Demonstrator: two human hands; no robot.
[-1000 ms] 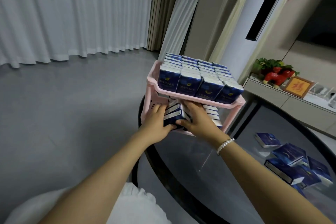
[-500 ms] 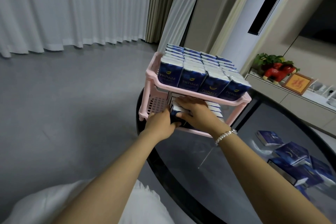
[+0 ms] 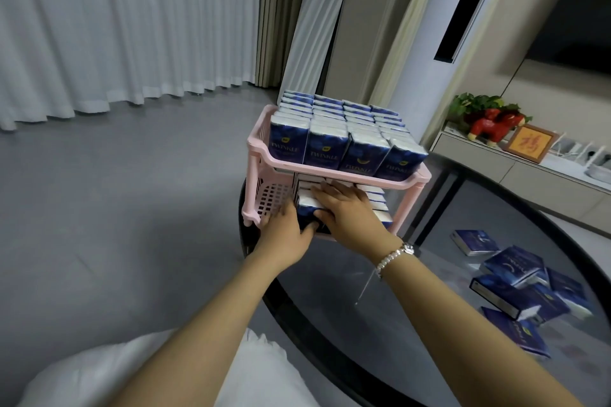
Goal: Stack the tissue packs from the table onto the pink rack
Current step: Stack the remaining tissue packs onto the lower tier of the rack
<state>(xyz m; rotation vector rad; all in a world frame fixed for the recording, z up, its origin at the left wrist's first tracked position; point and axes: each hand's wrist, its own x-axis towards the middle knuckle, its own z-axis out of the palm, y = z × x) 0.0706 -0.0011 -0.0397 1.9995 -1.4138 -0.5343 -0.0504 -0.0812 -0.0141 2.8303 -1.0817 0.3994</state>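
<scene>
The pink rack stands on the far edge of the round dark table. Its top tier is packed with upright blue tissue packs. More packs line the lower tier. My left hand grips the left side and front of a blue pack at the lower tier's front. My right hand lies over the top of that pack and its neighbours, thumb on the front face. Several loose packs lie on the table at the right.
The lower tier's left part shows bare pink grid. A low cabinet with a red ornament and a framed picture stands behind the table. Grey floor and white curtains lie to the left.
Both hands have moved deeper under the top tier, sliding the held packs into the lower tier. My right hand now lies flatter over the packs.
</scene>
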